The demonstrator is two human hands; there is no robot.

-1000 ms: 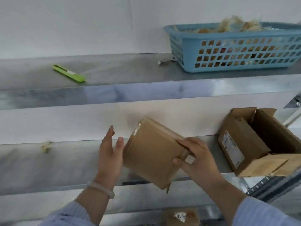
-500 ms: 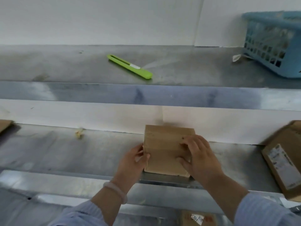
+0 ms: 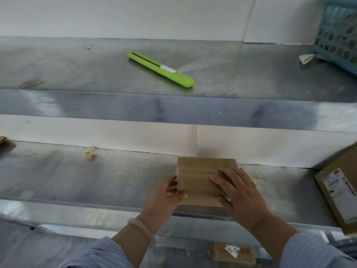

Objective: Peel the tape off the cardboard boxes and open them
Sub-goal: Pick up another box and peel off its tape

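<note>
L hand [image 3: 167, 192] grips box [image 3: 196, 182] left side, R hand [image 3: 240, 192] flat on top. Box down from tilted midair, now flat by shelf [image 3: 116, 180] front edge; tape [image 3: 195, 171] unpeeled, peel next.

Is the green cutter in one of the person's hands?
No, the green cutter lies on the upper shelf, while the left hand and the right hand are both on the small cardboard box.

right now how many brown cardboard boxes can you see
3: a small brown cardboard box held at centre, a labelled box at the right edge, a tagged box at the bottom edge. A cardboard sliver at far left may be another.
</note>
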